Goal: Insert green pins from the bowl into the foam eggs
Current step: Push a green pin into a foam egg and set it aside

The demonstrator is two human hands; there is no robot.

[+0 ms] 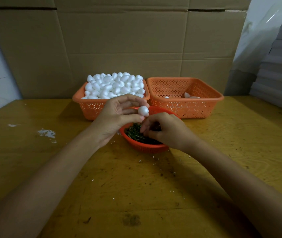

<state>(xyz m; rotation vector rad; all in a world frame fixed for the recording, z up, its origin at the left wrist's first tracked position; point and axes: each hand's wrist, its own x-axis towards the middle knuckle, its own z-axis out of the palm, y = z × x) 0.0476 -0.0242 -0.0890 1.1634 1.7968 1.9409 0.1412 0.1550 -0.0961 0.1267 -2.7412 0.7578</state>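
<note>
My left hand (118, 115) pinches a white foam egg (143, 110) between thumb and fingertips, held just above the near-left rim of a small orange bowl (145, 147). The bowl holds a heap of green pins (134, 133). My right hand (162, 130) is down in the bowl with its fingers curled and fingertips among the pins; whether it grips a pin is hidden. Behind, the left orange basket (90, 107) is piled high with foam eggs (116, 85).
A second orange basket (196, 107) at the right holds only a few eggs (187, 95). Cardboard sheets stand behind the baskets, and grey boards (280, 74) are stacked at the far right. White foam crumbs (46, 133) lie on the yellow wooden table (136, 186).
</note>
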